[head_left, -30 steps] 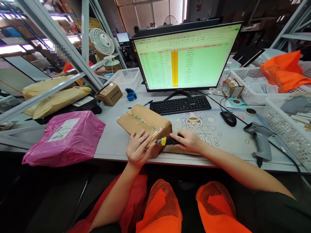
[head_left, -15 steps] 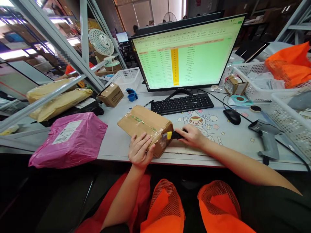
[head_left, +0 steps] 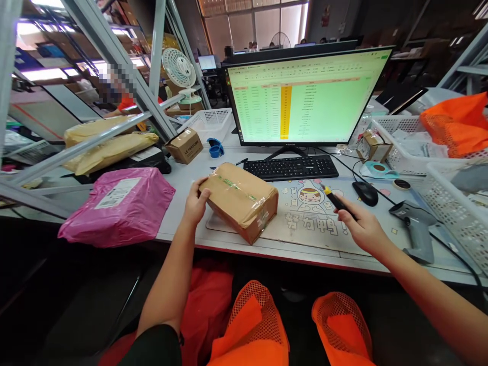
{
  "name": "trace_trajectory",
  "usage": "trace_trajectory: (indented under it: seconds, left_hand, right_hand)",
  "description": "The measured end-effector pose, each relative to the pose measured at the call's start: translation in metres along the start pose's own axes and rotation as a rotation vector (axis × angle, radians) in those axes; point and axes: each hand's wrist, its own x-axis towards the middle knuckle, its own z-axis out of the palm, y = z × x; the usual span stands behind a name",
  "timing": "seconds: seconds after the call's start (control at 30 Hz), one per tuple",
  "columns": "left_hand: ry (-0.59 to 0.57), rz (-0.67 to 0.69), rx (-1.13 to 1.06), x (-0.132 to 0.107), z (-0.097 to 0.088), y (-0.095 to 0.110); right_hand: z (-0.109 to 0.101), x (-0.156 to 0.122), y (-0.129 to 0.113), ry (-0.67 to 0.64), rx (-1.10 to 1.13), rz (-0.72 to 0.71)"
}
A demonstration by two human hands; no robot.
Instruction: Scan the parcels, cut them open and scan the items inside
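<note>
One brown cardboard parcel on the desk, lying just in front of the keyboard and towards its left end, partly on the printed desk mat. The parcel's long axis runs diagonally, far end pointing left of the keyboard, near end pointing at the desk edge. Surface: plain kraft, one strip of clear tape with green print along the top, crumpled tape at the near end. Left hand clasps the far-left end, thumb on top, fingers curled round the corner. Right hand, in front of the keyboard's right end, is closed round one utility knife; its yellow tip points at the keyboard, clear of the parcel. Blade state cannot be told. One mouse and one barcode scanner to the keyboard's right; one pink mailer well to its left.
</note>
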Motion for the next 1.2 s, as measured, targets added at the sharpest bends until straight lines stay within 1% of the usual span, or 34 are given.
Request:
trace_trajectory:
  seconds: [0.07, 0.13, 0.23, 0.3, 0.4, 0.47, 0.53, 0.67, 0.77, 0.83, 0.9, 1.0, 1.1, 1.2]
  left_hand:
    - [0.007, -0.067, 0.009, -0.018, 0.002, 0.019]
    - [0.022, -0.125, 0.047, -0.046, 0.003, 0.048]
    - [0.046, -0.118, 0.104, -0.083, 0.003, 0.088]
    - [0.029, -0.073, 0.160, -0.098, 0.001, 0.107]
    - [-0.037, 0.037, 0.237, -0.114, 0.000, 0.128]
    - [-0.069, 0.113, 0.257, -0.121, 0.000, 0.138]
    - [-0.070, 0.177, 0.297, -0.126, 0.001, 0.145]
    - [-0.031, 0.285, 0.369, -0.124, 0.001, 0.148]
    - [-0.036, 0.319, 0.361, -0.118, -0.002, 0.146]
    - [-0.038, 0.330, 0.354, -0.117, -0.003, 0.144]
    - [-0.042, 0.336, 0.349, -0.117, -0.004, 0.143]
    - [-0.061, 0.347, 0.335, -0.118, -0.005, 0.141]
    - [-0.070, 0.359, 0.334, -0.119, -0.006, 0.138]
    - [-0.075, 0.361, 0.334, -0.119, -0.007, 0.137]
  right_hand:
    - [-0.007, 0.002, -0.026, -0.077, 0.005, -0.089]
    - [-0.015, 0.010, -0.052, -0.154, 0.001, -0.159]
    - [-0.023, 0.030, -0.091, -0.275, -0.049, -0.244]
    - [-0.023, 0.044, -0.118, -0.381, -0.129, -0.309]
    - [-0.016, 0.061, -0.157, -0.536, -0.313, -0.390]
    - [-0.009, 0.068, -0.178, -0.596, -0.429, -0.428]
    - [-0.001, 0.075, -0.193, -0.631, -0.505, -0.461]
    - [0.011, 0.086, -0.206, -0.660, -0.574, -0.501]
    - [0.017, 0.088, -0.212, -0.643, -0.596, -0.522]
    - [0.017, 0.087, -0.217, -0.630, -0.631, -0.513]
    - [0.013, 0.086, -0.221, -0.629, -0.677, -0.473]
    - [0.002, 0.085, -0.221, -0.643, -0.744, -0.413]
    - [-0.009, 0.084, -0.217, -0.661, -0.794, -0.390]
    - [-0.016, 0.082, -0.209, -0.650, -0.806, -0.361]
